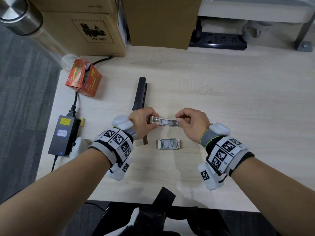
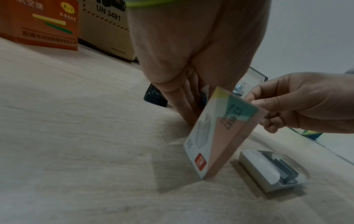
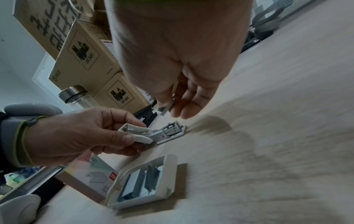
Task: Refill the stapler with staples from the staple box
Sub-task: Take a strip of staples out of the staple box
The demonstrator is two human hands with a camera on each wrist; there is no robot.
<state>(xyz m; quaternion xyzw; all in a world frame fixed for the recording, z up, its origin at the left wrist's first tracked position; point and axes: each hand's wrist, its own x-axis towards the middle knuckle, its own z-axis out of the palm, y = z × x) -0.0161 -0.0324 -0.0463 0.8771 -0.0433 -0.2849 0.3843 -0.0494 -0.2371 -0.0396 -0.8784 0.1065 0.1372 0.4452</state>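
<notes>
My left hand (image 1: 150, 120) grips the raised white lid of a small stapler (image 1: 164, 122), which hangs open just above the desk with its metal staple channel (image 3: 171, 131) showing. My right hand (image 1: 179, 118) pinches a short grey staple strip (image 3: 169, 106) between thumb and fingers, just beyond the channel's right end. The white staple box tray (image 1: 167, 144) lies open on the desk in front of the stapler, with grey staple strips inside. Its printed outer sleeve (image 2: 220, 133) stands on edge beside my left wrist.
A long black object (image 1: 140, 93) lies behind the hands. Orange boxes (image 1: 83, 77) and a power adapter (image 1: 65, 135) with its cable sit near the desk's left edge. Cardboard boxes (image 1: 81, 29), a glass bottle (image 3: 74, 97) and a power strip (image 1: 219, 41) line the back.
</notes>
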